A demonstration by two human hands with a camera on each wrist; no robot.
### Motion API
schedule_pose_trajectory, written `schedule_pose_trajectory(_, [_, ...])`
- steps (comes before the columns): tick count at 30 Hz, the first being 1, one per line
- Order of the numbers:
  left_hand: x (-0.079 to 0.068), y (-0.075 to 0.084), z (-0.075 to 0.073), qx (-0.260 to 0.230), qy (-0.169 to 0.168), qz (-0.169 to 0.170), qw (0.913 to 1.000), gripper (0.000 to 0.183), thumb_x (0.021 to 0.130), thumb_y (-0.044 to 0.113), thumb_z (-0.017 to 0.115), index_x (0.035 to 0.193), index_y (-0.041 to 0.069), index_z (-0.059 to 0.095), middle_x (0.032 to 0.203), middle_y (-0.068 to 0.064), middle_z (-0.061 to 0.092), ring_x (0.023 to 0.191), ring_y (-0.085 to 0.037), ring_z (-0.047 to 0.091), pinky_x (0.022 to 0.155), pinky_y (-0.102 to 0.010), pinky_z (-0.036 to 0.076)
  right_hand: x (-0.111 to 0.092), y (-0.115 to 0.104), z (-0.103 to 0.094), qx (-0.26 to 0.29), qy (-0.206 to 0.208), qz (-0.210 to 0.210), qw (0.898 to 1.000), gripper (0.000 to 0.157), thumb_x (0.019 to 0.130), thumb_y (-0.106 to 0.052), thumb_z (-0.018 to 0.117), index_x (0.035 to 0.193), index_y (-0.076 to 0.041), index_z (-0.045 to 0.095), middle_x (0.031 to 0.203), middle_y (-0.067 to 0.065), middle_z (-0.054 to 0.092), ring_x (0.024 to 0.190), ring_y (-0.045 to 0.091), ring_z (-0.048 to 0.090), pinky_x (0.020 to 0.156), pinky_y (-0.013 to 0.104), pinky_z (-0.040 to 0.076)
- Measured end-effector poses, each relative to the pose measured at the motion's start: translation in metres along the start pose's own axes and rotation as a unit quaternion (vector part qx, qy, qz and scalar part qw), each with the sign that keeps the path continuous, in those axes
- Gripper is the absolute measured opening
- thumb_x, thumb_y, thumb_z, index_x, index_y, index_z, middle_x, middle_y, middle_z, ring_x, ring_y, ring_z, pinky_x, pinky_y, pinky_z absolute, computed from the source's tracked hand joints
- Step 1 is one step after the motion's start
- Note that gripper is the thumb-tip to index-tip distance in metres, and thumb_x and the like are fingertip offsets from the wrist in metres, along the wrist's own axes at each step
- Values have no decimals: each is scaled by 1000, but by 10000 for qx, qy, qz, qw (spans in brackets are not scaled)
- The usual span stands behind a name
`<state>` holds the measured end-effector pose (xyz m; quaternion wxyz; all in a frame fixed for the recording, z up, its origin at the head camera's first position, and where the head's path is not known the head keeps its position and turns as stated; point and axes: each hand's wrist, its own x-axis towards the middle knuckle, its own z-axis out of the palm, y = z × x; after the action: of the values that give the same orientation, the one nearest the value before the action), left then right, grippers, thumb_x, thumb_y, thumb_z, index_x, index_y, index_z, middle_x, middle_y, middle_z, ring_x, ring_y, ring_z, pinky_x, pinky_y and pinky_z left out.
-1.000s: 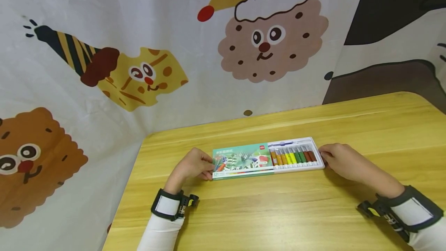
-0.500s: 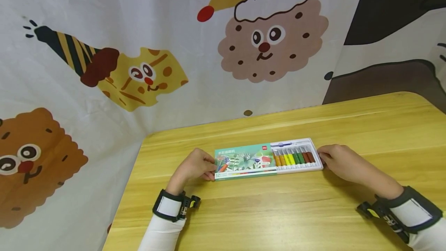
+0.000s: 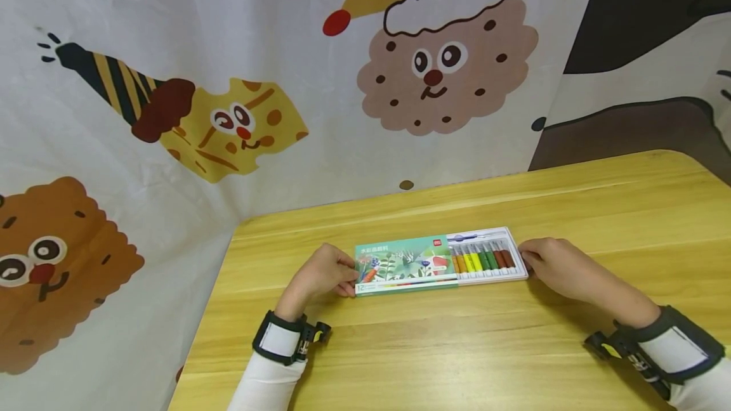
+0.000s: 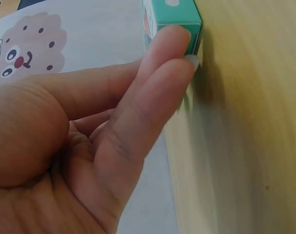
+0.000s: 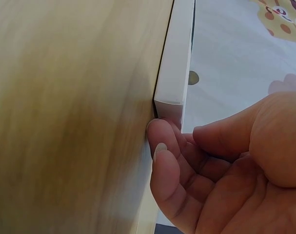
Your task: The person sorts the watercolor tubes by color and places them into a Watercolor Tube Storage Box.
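A green printed cardboard sleeve [image 3: 400,265] covers the left part of a white tray [image 3: 492,276] on the table. In the tray's uncovered part are several paint tubes [image 3: 476,259], orange through yellow and green to brown, with a paintbrush [image 3: 471,236] above them; the sleeve hides the rest. My left hand [image 3: 322,271] touches the sleeve's left end, and in the left wrist view its nearly straight fingers [image 4: 152,92] meet the green end face. At the tray's right end, my right hand [image 3: 562,268] has bent fingers [image 5: 165,170] against the white end; I cannot tell whether they pinch it.
A wood-grain table [image 3: 434,347] supports the paint set. Behind and to the left hangs a white curtain [image 3: 320,163] printed with cartoon biscuits and cheese. Each wrist wears a black strap [image 3: 280,338] with a small camera.
The sleeve and my left hand have moved slightly right, so the sleeve covers more of the tray and tubes. The tray's right end has shifted a little left; my right hand has barely moved.
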<state>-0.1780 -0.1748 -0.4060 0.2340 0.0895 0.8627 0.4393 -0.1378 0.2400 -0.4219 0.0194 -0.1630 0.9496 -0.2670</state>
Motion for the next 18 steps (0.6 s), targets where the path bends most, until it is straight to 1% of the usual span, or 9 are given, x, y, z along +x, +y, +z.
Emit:
schedule_pose_trajectory(10, [0,2,2,101,6,-54,9999,15,88,6,62,99,-2,68,72,-12,69,62,-27,65,58,-41,56,0,-1,2,-50,34,-24,10000,21,90,1,52,104,11,63,93,21,66,68,18,51,55,31,44])
schedule_pose_trajectory(18, [1,2,4,140,1,-64,9999,14,89,8,62,98,-1,69,71,-11,69,62,-26,65,58,-39,56,0,-1,4,-96,52,-91,9999,20,90,1,52,104,11,63,93,21,66,69,18,52,56,32,45])
